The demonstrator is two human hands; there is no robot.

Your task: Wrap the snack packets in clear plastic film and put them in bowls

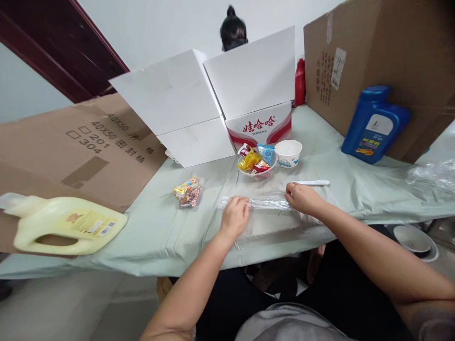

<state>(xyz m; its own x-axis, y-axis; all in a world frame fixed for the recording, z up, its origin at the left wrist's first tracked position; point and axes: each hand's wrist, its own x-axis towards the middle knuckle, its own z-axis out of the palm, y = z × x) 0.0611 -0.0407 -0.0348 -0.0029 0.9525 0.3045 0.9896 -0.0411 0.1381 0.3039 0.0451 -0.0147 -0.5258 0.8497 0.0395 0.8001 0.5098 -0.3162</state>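
A crinkled strip of clear plastic wrap [270, 202] lies stretched across the near part of the table. At its left end my left hand [235, 217] is closed with curled fingers on the plastic. My right hand [303, 199] pinches the right end. Just beyond the right hand rests a white plastic knife or similar flat-handled utensil [314, 182], partly hidden by the fingers. Behind the wrap stand a clear bowl [261, 174] of wrapped snacks [250, 161] and a white paper cup [288, 154]. Several packaged snacks [189, 191] lie to the left.
White box panels [170, 109] and a printed carton [259, 128] stand behind. Brown cardboard boxes [106, 142] flank both sides. A yellow jug [71, 222] lies at left; a blue bottle [373, 125] and a red bottle [300, 83] are at right. Another person's head [232, 31] shows behind.
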